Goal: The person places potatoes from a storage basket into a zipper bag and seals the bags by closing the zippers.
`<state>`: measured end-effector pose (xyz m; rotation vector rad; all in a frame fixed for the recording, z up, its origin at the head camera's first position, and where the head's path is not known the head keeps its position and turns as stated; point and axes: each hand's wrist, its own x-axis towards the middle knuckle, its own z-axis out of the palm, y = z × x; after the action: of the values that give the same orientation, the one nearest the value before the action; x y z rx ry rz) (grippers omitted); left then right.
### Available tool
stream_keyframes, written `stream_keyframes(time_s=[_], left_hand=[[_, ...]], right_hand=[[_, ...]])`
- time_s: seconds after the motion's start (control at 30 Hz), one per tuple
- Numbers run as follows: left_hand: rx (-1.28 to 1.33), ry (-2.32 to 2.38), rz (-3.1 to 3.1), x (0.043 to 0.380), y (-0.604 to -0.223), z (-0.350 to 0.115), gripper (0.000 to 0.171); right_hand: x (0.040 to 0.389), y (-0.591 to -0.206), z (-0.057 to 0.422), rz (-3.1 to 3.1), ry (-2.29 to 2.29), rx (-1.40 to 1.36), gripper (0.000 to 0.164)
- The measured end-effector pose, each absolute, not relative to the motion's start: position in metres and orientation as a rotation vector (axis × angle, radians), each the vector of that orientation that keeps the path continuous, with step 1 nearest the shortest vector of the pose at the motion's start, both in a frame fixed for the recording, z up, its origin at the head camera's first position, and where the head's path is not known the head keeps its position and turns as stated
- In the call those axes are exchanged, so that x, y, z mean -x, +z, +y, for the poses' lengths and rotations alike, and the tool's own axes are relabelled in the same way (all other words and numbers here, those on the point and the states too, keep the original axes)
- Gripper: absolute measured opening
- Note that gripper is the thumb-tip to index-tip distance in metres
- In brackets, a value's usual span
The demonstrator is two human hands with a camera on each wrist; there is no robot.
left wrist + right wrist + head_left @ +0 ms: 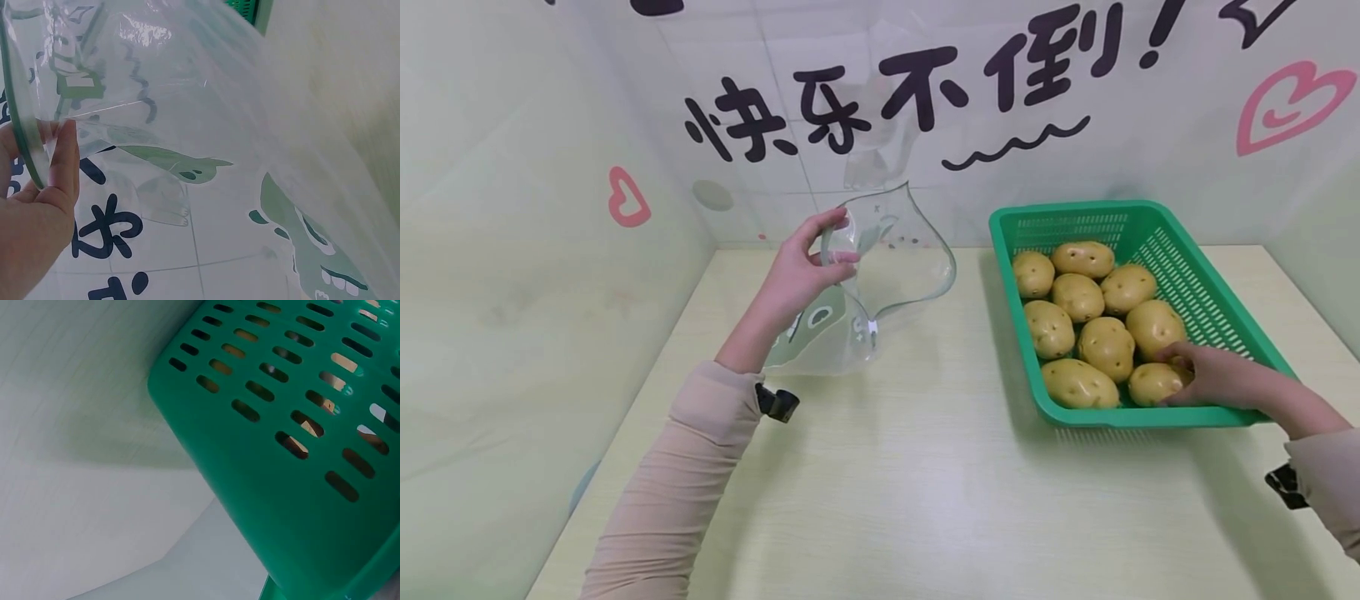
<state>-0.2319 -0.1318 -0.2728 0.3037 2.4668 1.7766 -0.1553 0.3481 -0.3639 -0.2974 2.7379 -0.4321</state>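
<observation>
My left hand [811,257] grips the edge of a clear plastic bag [910,258], its mouth spread wide above the table's back left. In the left wrist view the fingers [62,162] pinch the bag's green-edged rim, and green printed figures [312,250] show on the film. Over at the right, my right hand [1221,377] reaches into a green basket [1210,283] and holds a potato [1156,383] at its near side, thumb and fingers around it. Several other potatoes [1078,297] lie about it. The right wrist view has only the basket's slotted wall [250,444]; the hand is hidden there.
A pale wooden table [910,500] lies under everything. Behind it stands a white wall sheet [925,33] with black lettering and pink hearts, and pale sheeting [497,292] closes off the left side.
</observation>
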Motion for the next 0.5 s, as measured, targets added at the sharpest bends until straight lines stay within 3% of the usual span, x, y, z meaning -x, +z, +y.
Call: stream_keyframes(time_s=[0.5], left_hand=[[-0.312,1.767,2.462,0.232,-0.276,-0.130,0.073]], right_hand=[[0.156,-0.353,0.352,2.734,-0.556,0.291,0.062]])
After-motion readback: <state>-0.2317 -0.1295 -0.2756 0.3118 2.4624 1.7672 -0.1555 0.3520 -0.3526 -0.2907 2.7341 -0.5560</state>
